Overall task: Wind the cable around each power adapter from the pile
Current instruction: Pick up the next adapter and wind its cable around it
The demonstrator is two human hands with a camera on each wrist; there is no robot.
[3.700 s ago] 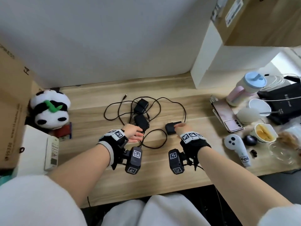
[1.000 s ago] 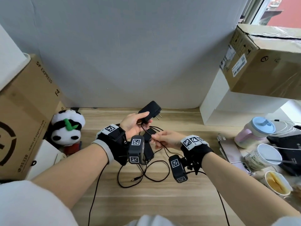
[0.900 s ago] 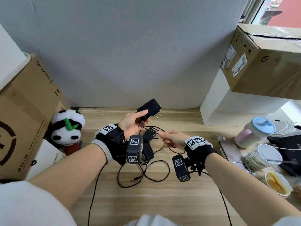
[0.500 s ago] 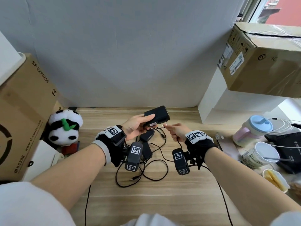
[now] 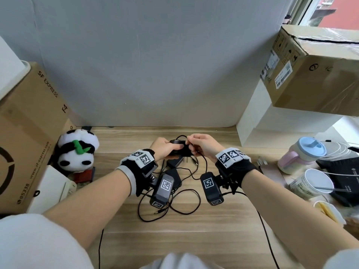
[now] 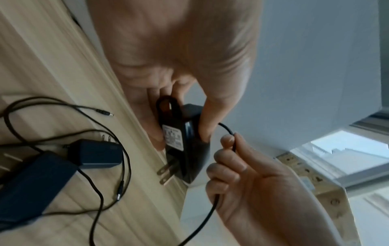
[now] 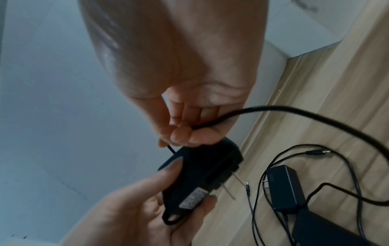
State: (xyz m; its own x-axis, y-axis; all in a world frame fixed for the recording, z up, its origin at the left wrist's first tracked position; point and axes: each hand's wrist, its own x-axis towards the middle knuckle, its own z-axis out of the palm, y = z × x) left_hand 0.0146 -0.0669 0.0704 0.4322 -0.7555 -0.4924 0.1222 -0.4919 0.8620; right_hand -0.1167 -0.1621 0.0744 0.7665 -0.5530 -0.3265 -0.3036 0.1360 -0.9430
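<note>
My left hand (image 5: 165, 149) grips a black power adapter (image 5: 177, 147) above the desk, thumb and fingers on its sides (image 6: 185, 144); its two prongs (image 6: 167, 173) stick out. My right hand (image 5: 202, 145) pinches that adapter's thin black cable (image 6: 230, 134) right beside the body (image 7: 200, 176), and the cable (image 7: 294, 113) trails down to the desk. One loop of cable (image 6: 166, 106) lies over the adapter's end. Two more black adapters (image 5: 174, 162) (image 5: 175, 180) lie on the wooden desk (image 5: 194, 233) below my hands, with loose cables (image 5: 182, 206) tangled around them.
A plush panda (image 5: 77, 152) and a large cardboard box (image 5: 29, 133) stand at the left. A second box (image 5: 314, 68) sits on a white shelf at the right. Cups, a pink bottle (image 5: 299, 156) and a black pouch (image 5: 342, 169) crowd the desk's right side.
My left hand picked one adapter out of the pile, raised it, then lowered it toward the desk. My right hand took hold of its cable and came up beside the body.
</note>
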